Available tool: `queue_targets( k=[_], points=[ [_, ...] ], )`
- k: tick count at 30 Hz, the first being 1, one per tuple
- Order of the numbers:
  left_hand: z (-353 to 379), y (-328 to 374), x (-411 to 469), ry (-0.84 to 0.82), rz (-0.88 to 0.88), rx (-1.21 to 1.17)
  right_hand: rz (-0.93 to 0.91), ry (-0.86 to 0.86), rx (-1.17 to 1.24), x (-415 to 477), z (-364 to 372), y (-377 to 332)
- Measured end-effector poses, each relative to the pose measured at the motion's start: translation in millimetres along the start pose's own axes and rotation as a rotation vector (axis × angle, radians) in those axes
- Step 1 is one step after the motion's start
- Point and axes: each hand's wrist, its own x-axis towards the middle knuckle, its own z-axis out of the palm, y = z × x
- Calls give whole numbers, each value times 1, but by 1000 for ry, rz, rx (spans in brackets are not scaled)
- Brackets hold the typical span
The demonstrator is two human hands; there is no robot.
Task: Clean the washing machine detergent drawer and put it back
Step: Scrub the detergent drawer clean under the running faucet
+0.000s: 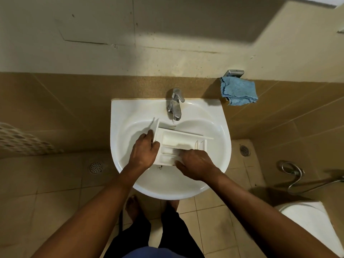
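Note:
The white detergent drawer (178, 141) lies across the bowl of the white sink (130, 112), its open compartments facing up, just below the chrome tap (175, 103). My left hand (144, 151) grips the drawer's left end, by its front panel. My right hand (195, 162) sits on the drawer's near right side, its fingers curled into the near compartments; they are blurred, and I cannot tell whether they hold anything. A thin stream of water seems to fall from the tap spout.
A blue cloth (238, 90) hangs on a chrome wall holder right of the sink. A toilet (312, 218) stands at the lower right, with a spray hose (294, 175) on the wall. Floor drains (95, 167) lie on the tiles. My bare feet are under the sink.

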Motion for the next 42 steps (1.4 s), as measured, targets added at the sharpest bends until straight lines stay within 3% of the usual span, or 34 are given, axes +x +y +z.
queue_targets(
  k=[2, 5, 9, 11, 15, 18, 20, 25, 28, 33, 39, 42],
  points=[
    [1, 1, 0, -3, -7, -1, 66, -15, -50, 6, 4, -7],
    [-4, -1, 1, 9, -35, -26, -14, 61, 128, 10, 7, -28],
    [-5, -9, 5, 19, -48, -76, 29, -54, 256, 17, -9, -8],
    [-6, -10, 4, 25, -49, -91, 186, -33, 534, 29, -28, 10],
    [-8, -9, 3, 65, -31, -109, 745, 268, 1319, 81, -59, 34],
    [-8, -8, 2, 64, -21, -107, 895, 297, 1521, 128, -61, 49],
    [-7, -9, 2, 60, -29, -103, 886, 224, 1582, 149, -58, 51],
    [-5, -12, 2, 56, -19, -83, 819, -92, 2018, 175, -38, 48],
    [-4, -10, 2, 58, -22, -83, 843, -197, 1984, 180, -38, 52],
    [-5, -13, 5, 40, -27, -88, 879, -340, 1427, 151, -60, 84],
    [-4, -15, 4, 64, 24, -96, 770, -336, 1567, 87, -92, 94],
    [-3, -11, 3, 48, 14, -83, 662, -341, 1514, 64, -91, 69]
  ],
)
